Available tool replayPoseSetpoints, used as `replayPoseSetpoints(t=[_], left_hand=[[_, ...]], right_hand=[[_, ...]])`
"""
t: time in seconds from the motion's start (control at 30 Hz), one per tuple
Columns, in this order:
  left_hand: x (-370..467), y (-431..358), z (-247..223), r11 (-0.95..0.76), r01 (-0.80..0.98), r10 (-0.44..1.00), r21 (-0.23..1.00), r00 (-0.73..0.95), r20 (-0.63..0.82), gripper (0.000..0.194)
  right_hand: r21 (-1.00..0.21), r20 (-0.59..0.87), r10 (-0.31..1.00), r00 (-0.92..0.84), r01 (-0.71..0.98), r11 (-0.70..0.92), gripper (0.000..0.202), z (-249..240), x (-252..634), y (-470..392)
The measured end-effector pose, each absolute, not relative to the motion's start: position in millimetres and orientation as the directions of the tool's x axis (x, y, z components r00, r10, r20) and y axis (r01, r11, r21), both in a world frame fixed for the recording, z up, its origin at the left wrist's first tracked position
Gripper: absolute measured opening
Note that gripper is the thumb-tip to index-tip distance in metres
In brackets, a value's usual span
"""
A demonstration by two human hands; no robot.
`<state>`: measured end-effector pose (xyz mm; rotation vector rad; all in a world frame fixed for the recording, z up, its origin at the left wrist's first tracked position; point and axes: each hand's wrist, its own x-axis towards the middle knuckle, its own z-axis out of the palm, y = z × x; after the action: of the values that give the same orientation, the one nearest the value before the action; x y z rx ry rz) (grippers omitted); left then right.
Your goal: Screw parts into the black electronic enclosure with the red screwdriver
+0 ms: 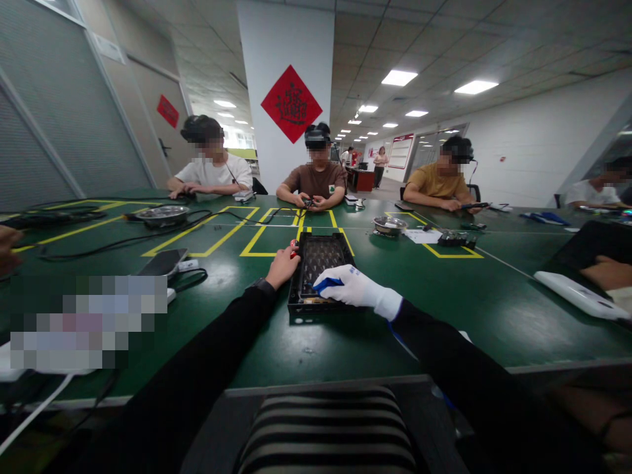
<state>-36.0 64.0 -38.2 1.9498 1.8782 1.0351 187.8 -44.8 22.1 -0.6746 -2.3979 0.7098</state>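
Observation:
A black rectangular frame-like case (324, 253) with a dark patterned inside lies on the green table in front of me. My left hand (283, 266), bare, is at its left edge, with fingers closed on a small red object (294, 248). In a white glove, my right hand (349, 287) reaches over the lower right part of the case and grips a blue object (328, 284) above its inside. What the blue object is cannot be told.
Metal bowls (390, 226) (162, 215), a phone (164, 262), black cables and small black parts (457, 239) lie about the green table (257, 355). A white device (580, 293) is at the right. Several people sit around the table.

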Motion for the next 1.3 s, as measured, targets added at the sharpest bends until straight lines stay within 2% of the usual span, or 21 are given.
replayPoseSetpoints(t=[1.3], left_hand=[[-37.3, 67.0, -41.5, -0.145, 0.773, 0.945, 0.617, -0.076, 0.317, 0.047]], right_hand=[[-0.623, 0.352, 0.591, -0.726, 0.289, 0.727, 0.022, 20.0, 186.9, -43.7]])
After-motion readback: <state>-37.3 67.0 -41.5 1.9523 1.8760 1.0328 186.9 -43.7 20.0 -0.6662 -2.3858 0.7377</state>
